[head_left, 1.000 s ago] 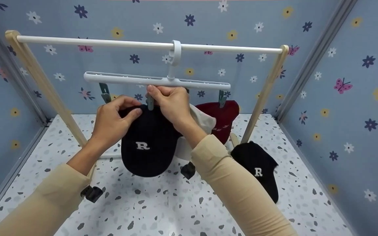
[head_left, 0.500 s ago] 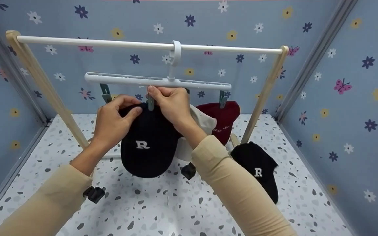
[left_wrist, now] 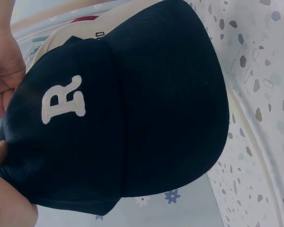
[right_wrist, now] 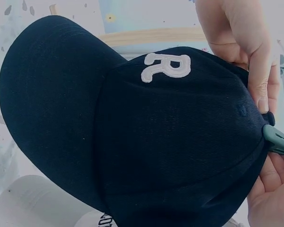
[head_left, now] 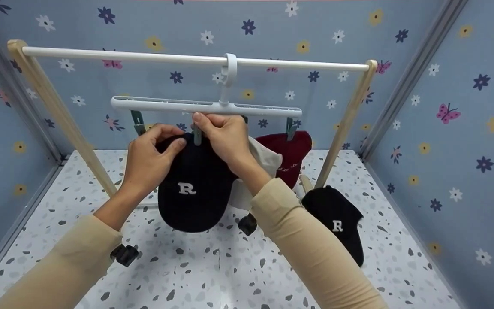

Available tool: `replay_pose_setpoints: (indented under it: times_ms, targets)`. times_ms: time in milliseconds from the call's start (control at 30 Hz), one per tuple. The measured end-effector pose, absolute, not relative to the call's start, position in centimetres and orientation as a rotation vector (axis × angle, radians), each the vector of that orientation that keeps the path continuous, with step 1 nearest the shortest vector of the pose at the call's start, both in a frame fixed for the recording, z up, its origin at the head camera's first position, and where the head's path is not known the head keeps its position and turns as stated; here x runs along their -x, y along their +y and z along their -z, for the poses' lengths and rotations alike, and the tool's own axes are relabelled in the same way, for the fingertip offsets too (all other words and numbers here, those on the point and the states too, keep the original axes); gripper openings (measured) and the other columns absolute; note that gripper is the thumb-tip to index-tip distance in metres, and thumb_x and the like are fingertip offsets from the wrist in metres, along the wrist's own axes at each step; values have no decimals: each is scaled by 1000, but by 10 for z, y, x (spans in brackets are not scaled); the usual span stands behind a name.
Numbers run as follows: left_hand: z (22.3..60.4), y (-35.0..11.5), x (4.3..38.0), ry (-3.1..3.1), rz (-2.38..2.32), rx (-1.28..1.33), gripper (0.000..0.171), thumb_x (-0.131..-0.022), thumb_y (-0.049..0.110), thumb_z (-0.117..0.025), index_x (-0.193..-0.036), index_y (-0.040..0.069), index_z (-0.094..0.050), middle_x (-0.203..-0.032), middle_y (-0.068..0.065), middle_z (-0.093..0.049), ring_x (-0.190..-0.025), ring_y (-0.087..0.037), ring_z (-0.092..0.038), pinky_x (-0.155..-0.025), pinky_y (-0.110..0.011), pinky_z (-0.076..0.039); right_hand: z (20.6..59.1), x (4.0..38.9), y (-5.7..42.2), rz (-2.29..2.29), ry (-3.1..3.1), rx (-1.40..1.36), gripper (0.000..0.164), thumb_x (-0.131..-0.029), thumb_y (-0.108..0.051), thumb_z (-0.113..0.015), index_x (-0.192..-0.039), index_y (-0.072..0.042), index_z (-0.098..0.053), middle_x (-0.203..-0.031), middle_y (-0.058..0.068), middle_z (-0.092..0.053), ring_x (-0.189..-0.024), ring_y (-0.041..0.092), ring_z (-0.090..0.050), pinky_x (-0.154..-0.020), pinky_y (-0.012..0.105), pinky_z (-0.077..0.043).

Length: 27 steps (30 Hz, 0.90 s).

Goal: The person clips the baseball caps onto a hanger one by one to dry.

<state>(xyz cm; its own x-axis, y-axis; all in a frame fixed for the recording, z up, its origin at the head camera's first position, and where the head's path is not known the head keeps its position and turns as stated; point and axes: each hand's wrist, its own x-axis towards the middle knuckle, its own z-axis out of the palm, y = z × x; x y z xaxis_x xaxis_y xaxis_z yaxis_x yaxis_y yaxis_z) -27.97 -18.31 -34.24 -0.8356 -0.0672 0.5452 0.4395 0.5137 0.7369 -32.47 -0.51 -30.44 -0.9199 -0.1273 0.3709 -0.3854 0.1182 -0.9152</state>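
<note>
A dark navy baseball cap (head_left: pixel 195 210) with a white R hangs brim down below a white hanger (head_left: pixel 165 105). At the top of its crown, my left hand (head_left: pixel 146 156) pinches the fabric between thumb and fingers. My right hand (head_left: pixel 230 139) grips a green clip (head_left: pixel 197 136) just under the hanger bar. In the right wrist view the lower end of that clip (right_wrist: pixel 276 139) sits over the cap's top edge, beside the left fingertips. The left wrist view is mostly filled by the cap (left_wrist: pixel 175 99), and the clip is largely hidden there.
The hanger hooks over the white rod (head_left: pixel 122 55) of a wooden rack. A white cap (head_left: pixel 266 156) hangs behind my right hand, and a burgundy cap (head_left: pixel 296 150) hangs from the right clip (head_left: pixel 290 129). Another green clip (head_left: pixel 137 122) hangs left. A black cap (head_left: pixel 337 210) lies at right.
Both hands keep the same hold at nearly the same spot. The burgundy cap and the hanger have swayed very slightly.
</note>
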Motion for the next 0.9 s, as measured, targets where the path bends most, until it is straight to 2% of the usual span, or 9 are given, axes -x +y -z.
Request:
replay_pose_setpoints:
  times_ms: [133,267,900]
  targets:
    - [344,-184,280,-2242,1309,309,20,-104,23,-73,-121,12,-73,-109,0,-74,-98,-9,-66,-84,-21,-48,306,322,-3,-1872,-2230,-536,27,-99,-33,-78,-115,-12,-84,-105,-5,-82,-99,4,-73,-89,24,-57]
    - [345,-185,281,-2246,1321,302,21,-104,23,-72,-121,12,-73,-109,0,-74,-99,-9,-66,-85,-20,-48,307,320,-2,-1854,-2250,-584,34,-99,-35,-78,-123,-11,-81,-111,-4,-81,-105,5,-74,-94,25,-57]
    - [351,-188,282,-2266,1287,352,24,-105,25,-70,-127,14,-71,-118,2,-74,-109,-9,-68,-94,-21,-48,312,319,5,-1775,-2280,-681,44,-101,-35,-76,-134,-6,-74,-121,3,-79,-110,7,-74,-94,25,-57]
